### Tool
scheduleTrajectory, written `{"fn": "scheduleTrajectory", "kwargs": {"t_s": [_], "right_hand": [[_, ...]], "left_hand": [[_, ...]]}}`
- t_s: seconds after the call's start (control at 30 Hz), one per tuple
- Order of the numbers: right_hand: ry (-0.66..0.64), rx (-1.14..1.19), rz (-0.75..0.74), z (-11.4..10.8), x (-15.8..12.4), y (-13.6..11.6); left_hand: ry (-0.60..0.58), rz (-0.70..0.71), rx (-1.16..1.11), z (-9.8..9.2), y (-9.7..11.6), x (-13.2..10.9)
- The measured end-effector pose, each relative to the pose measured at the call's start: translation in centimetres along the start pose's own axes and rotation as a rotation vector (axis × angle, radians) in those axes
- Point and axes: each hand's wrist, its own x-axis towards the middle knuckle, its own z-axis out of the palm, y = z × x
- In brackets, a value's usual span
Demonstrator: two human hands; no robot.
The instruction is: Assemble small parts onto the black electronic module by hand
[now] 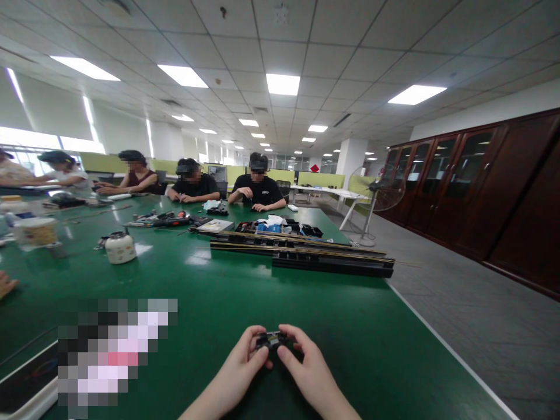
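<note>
Both hands meet over the near part of the green table [210, 309], gripping one small dark part [273, 339] between them. The part looks black with some metallic and yellowish bits; its exact kind is too small to make out. My left hand [247, 357] pinches its left end, thumb in front and fingers behind. My right hand [304, 356] holds the right end in the same manner. Fingers cover both ends of the part, so only its middle shows.
Long black rails [332, 265] with thin brass-coloured rods lie across the table ahead. Behind them are small black trays [310, 231] and tools [164, 219]. A cream pot [120, 248] stands left. A white-edged device [30, 379] lies near left. Several people sit around the table.
</note>
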Motion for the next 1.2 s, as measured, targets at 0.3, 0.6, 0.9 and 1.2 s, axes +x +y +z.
{"fn": "scheduleTrajectory", "kwargs": {"t_s": [0.3, 0.6, 0.9, 1.2], "right_hand": [[-0.012, 0.186, -0.001, 0.3, 0.4, 0.4], [-0.023, 0.057, -0.139, 0.2, 0.0, -0.5], [-0.039, 0.040, -0.115, 0.2, -0.3, -0.9], [-0.016, 0.106, -0.019, 0.4, 0.1, 0.9]], "left_hand": [[0.076, 0.036, 0.041, -0.1, -0.1, 0.1], [0.071, 0.083, 0.109, -0.3, -0.3, 0.0], [0.051, 0.079, 0.083, -0.2, 0.0, 0.0], [0.051, 0.080, 0.089, -0.2, -0.1, 0.0]]}}
